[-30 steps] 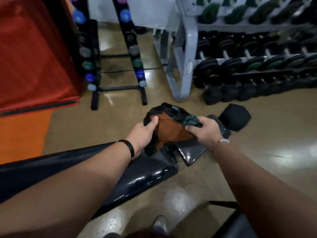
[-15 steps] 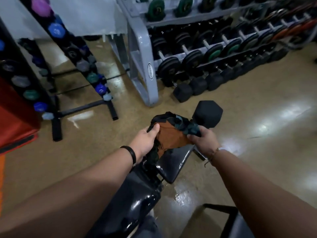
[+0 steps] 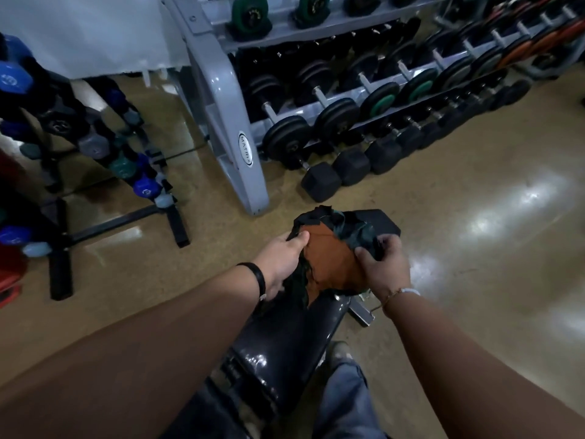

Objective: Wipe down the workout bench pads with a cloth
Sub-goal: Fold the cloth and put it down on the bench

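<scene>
My left grip [image 3: 281, 261] and right grip [image 3: 384, 270] both pinch the bunched cloth [image 3: 330, 264], at the 12 o'clock end of the pad [image 3: 285, 346]; a dumbbell [image 3: 381, 226] lies just behind it

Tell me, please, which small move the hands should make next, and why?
Probably press the cloth down flat on the pad and draw it along toward the person. The left hand and the right hand both grip the cloth, bunched, over the pad's far end, and the rest of the pad runs back toward the person.
</scene>
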